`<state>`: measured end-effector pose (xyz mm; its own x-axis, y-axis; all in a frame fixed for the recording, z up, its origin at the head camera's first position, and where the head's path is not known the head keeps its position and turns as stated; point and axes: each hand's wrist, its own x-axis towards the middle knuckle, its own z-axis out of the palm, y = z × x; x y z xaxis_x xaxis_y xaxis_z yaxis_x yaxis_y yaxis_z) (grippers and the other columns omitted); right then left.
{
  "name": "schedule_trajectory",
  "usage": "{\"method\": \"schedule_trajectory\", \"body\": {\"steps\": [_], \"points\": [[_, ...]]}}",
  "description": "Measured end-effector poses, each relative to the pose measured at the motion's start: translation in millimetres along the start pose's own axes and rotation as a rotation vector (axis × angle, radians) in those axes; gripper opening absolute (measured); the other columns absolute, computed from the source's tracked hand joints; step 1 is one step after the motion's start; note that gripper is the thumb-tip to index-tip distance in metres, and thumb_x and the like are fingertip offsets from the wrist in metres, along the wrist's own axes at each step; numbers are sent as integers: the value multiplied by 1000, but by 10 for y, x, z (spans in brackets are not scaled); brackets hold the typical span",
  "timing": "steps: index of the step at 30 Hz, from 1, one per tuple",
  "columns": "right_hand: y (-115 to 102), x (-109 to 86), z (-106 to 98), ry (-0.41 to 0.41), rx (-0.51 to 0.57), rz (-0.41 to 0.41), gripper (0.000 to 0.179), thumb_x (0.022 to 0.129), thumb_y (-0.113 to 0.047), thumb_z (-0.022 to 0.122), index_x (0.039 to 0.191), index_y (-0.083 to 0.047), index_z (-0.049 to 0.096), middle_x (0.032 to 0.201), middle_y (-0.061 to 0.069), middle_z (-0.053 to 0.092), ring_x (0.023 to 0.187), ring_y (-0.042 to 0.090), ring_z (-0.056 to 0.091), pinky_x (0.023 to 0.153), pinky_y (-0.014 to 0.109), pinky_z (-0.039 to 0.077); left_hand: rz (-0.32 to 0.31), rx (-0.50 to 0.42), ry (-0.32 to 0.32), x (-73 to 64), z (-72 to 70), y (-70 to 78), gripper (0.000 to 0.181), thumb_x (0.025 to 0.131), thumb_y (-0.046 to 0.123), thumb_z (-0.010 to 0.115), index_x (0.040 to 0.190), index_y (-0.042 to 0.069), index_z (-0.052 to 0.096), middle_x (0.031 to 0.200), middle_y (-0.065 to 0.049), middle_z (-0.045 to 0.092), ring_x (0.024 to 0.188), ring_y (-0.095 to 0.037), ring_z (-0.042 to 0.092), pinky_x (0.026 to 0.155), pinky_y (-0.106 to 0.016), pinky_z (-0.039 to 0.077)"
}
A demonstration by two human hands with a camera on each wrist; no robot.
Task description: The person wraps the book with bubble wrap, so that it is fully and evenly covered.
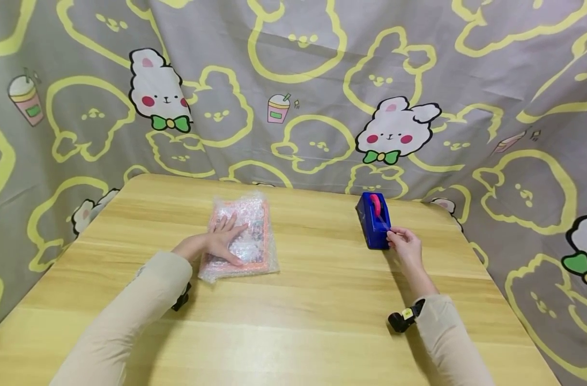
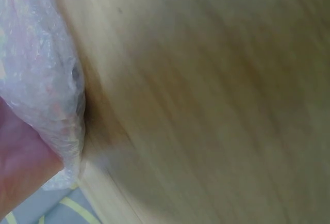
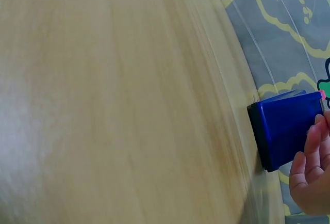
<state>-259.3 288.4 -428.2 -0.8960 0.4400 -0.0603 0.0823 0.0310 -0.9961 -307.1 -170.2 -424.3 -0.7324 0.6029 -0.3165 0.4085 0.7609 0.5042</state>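
Note:
My left hand [image 1: 221, 242] rests with spread fingers on a flat, orange-bordered piece wrapped in bubble wrap [image 1: 259, 257]. Left of centre on the table, the wrapped piece lies flat; its puffy edge [image 2: 56, 79] and part of the palm [image 2: 23, 157] show in the left wrist view. To the right stands a blue tape dispenser [image 1: 370, 230] with a pink-cored roll [image 1: 376, 205]. At its front end my right hand [image 1: 407, 247] pinches the end of a clear strip of tape [image 1: 383, 221] between thumb and fingers. In the right wrist view, curled fingers [image 3: 312, 157] sit beside the dispenser [image 3: 289, 128].
Both things sit on a light wooden table [image 1: 274, 332]. A grey curtain [image 1: 317, 96] printed with yellow outlines and white rabbits hangs right behind the table's far edge and along its sides. Each wrist wears a small black camera, the right one [image 1: 401, 320] in plain sight.

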Motion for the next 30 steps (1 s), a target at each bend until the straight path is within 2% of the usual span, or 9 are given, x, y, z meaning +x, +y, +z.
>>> {"method": "schedule_trajectory", "body": {"steps": [6, 14, 19, 30], "points": [[2, -43, -31, 7, -31, -5, 11, 86, -3, 58, 95, -8, 60, 58, -14, 59, 54, 2, 55, 55, 14, 47, 13, 1, 3, -10, 22, 19, 111, 69, 50, 73, 146, 5, 7, 143, -29, -23, 129, -48, -22, 101, -64, -13], [-12, -48, 9, -18, -72, -47, 28, 86, -3, 58, 112, 7, 54, 56, -16, 57, 53, -1, 53, 54, 13, 46, -3, 6, 4, -37, 23, -20, 111, 69, 52, 71, 146, 6, 7, 144, -28, -24, 129, -48, -23, 100, -65, -13], [-11, -55, -25, -16, -47, -45, 22, 86, -2, 58, 107, 3, 56, 58, -14, 58, 54, 0, 55, 55, 13, 47, -8, 48, 14, -26, 19, 7, 111, 68, 54, 71, 146, 6, 8, 144, -29, -22, 130, -49, -20, 101, -62, -15], [8, -35, -70, -56, -83, -42, 16, 86, -6, 59, 102, -5, 59, 59, -15, 59, 55, 0, 56, 57, 16, 50, -21, 42, 16, -16, 30, 9, 111, 67, 53, 72, 147, 8, 9, 145, -27, -22, 130, -47, -20, 102, -61, -14]]}}
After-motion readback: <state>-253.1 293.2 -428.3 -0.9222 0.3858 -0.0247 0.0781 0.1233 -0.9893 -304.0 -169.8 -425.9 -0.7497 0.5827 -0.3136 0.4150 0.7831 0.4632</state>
